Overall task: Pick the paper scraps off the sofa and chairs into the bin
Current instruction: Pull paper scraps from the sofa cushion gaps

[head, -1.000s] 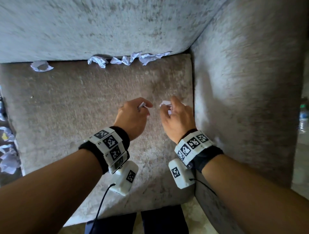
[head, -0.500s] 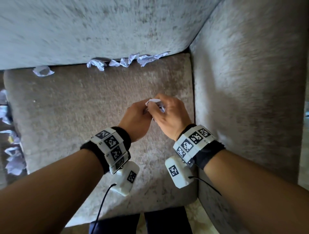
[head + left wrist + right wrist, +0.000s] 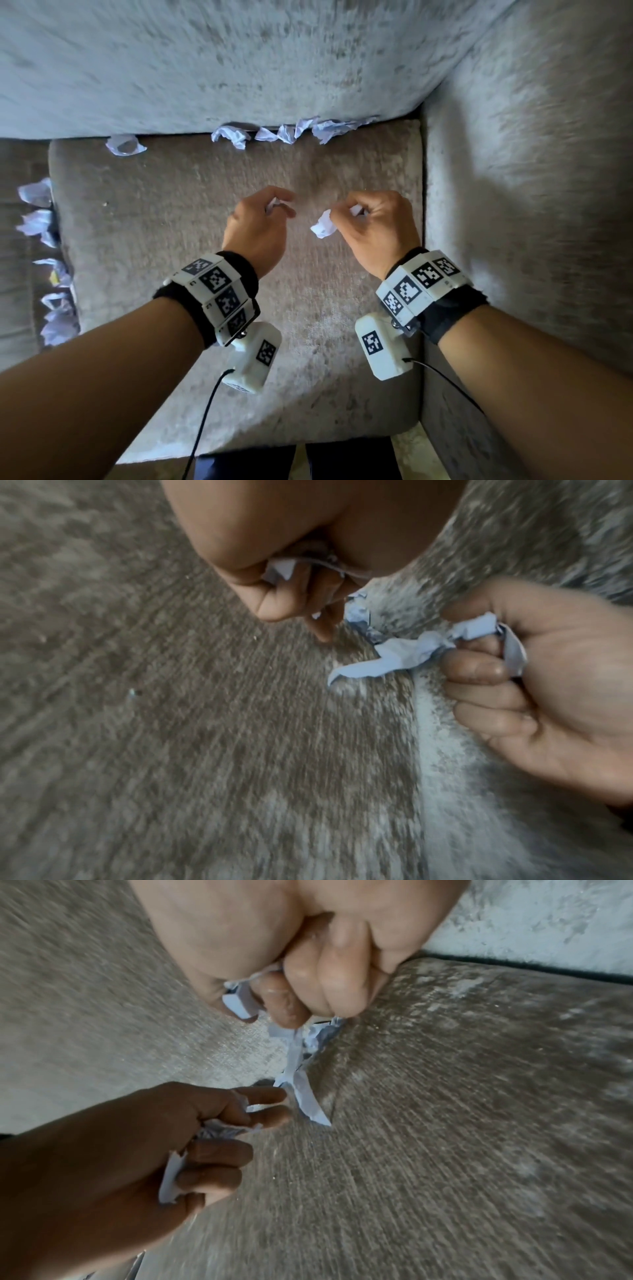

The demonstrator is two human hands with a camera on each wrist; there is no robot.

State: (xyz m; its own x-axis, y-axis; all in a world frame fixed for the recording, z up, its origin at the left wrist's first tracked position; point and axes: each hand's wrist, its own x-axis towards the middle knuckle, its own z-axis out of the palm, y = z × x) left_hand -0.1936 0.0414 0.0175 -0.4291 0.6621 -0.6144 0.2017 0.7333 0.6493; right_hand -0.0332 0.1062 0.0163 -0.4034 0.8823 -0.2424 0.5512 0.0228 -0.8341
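Overhead, grey plush sofa seat (image 3: 171, 240), both hands' fingers (image 3: 356, 205) curled around paper scraps (image 3: 322, 224).

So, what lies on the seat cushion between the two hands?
In the head view, only bare seat cushion shows between the left hand and the right hand; the right hand's paper scrap hangs into that gap.

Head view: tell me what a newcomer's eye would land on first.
Two hands over the middle of the grey seat cushion: the left hand curls round a small paper scrap, and the right hand pinches a crumpled scrap. Next, a row of crumpled scraps lies along the seam under the backrest.
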